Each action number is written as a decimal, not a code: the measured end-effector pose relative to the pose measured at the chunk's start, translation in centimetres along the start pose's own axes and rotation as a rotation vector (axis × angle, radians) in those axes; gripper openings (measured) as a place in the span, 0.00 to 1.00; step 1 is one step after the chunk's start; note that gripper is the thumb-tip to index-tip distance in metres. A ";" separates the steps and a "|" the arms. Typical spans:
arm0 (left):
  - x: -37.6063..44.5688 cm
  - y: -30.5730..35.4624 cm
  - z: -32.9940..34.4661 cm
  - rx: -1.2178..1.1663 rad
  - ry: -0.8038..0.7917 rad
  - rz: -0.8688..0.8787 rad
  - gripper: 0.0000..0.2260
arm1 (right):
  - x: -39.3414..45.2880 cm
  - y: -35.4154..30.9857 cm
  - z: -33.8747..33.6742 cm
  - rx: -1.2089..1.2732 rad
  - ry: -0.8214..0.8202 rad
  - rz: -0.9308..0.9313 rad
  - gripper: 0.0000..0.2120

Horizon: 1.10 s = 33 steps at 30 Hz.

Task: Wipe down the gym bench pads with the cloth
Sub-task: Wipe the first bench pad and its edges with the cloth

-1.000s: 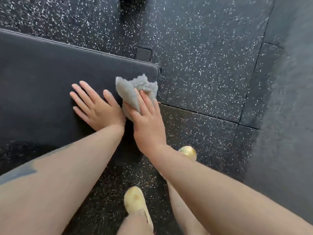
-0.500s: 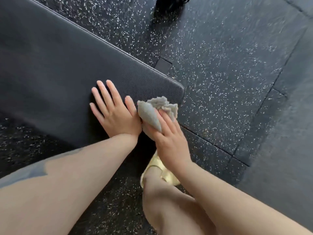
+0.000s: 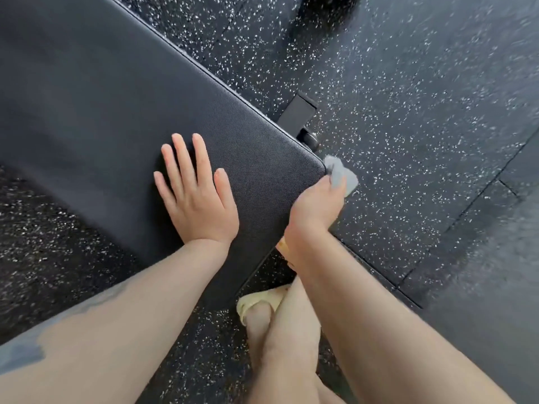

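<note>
- The bench pad (image 3: 122, 112) fills the upper left of the head view; its long axis runs from about 10 o'clock down to its rounded end corner near 4 o'clock, just right of centre.
- The cloth (image 3: 339, 174), a small grey wad, sits right at that end corner, at about 3 o'clock from the pad's middle, hanging off the edge over the floor rather than lying on the top face.
- The right hand (image 3: 316, 209) grips the cloth, fingers curled round it against the pad's end edge; the fingertips are hidden behind the cloth and the edge, so I cannot tell how much cloth touches the side.
- The left hand (image 3: 195, 196) lies flat on the top face, fingers straight and spread, pointing to about 11 o'clock, holding nothing; it is the hand nearer the pad's middle, and seems to brace the body.
- From the right hand, all of the top surface lies toward 10 o'clock along the long axis, so a next stroke over the top would likely travel that way, past the left hand, which would have to lift or shift.
- Beyond the corner, at 1 o'clock, a dark frame leg (image 3: 297, 110) shows beneath the far edge.
- Below the hands, at 6 o'clock, a yellow shoe (image 3: 256, 301) stands on the speckled rubber floor (image 3: 408, 112).
</note>
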State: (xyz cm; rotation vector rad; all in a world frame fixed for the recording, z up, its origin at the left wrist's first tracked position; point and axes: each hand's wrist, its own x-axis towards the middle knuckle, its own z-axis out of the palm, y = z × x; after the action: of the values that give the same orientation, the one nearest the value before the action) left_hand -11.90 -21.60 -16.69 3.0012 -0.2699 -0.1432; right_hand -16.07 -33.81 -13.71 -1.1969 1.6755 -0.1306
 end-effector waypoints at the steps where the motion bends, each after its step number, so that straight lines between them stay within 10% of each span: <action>1: -0.1 0.2 -0.1 0.004 -0.014 -0.017 0.25 | 1.6 -1.7 -0.4 -0.017 -0.067 0.011 0.15; 9: 3.5 7.5 -0.1 -0.221 0.031 -0.554 0.24 | 2.0 -2.9 -5.5 -0.482 -0.374 -0.283 0.28; 14: 3.3 8.1 0.8 -0.160 0.077 -0.576 0.25 | 4.6 -9.3 2.2 -0.723 -0.704 -0.383 0.26; 22: 4.4 9.5 0.5 -0.169 0.066 -0.694 0.25 | 5.3 -5.8 -3.2 -0.523 -0.595 -0.226 0.12; 28: 15.5 5.4 -1.1 -0.193 0.088 -0.730 0.24 | 4.5 -10.5 5.6 -0.593 -1.024 -0.423 0.18; 33: 20.6 1.3 -1.6 -0.121 0.158 -0.808 0.24 | 6.2 -8.7 -2.6 -0.732 -0.941 -0.393 0.10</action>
State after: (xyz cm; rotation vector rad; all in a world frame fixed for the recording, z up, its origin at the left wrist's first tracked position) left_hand 8.28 -26.43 -16.70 2.7820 0.9310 0.0088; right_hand -12.32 -43.90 -11.47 -1.7358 0.6290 0.7586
